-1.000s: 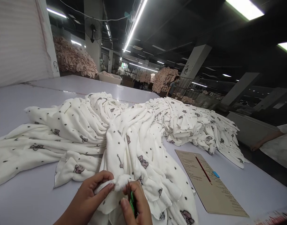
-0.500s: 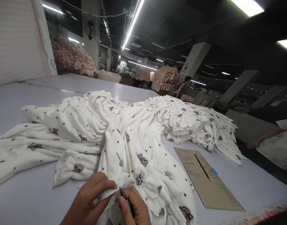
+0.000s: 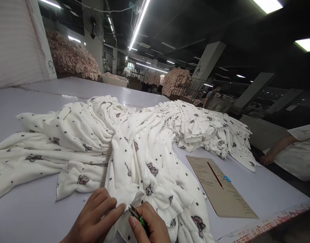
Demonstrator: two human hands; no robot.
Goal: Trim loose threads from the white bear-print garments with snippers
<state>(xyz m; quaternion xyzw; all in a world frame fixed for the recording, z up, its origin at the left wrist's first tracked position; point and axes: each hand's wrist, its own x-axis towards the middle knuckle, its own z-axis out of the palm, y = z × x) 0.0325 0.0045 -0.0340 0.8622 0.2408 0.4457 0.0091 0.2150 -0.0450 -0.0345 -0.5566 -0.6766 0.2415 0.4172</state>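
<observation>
The work is looking midway through one cut: the right hand is closing around green-handled snips, and their dark blades are pointing toward the near edge of the white printed cloth, though whether they are biting into it I cannot tell. The left hand is resting at that same edge just beside the blade tips, its fingers curling and one reaching toward them; its thumb is hiding from view, so I cannot tell whether it is pinching the cloth or only lying against it. The cloth is spreading in long folds over the pale surface, its near end hanging in front of the person between and around the hands. As for what is done, a small white scrap is lying on the surface to the left of the left hand, which is perhaps suggesting that some trimming is behind this, but nothing is showing how many places are finished. What is left is seeming plentiful, judging by the gathered pile of similar bear-printed cloth behind to the right, although I cannot tell which parts are needing attention. Off to the right, a cardboard sheet bearing writing is lying flat with a pencil on it, both hands leaving them alone.
</observation>
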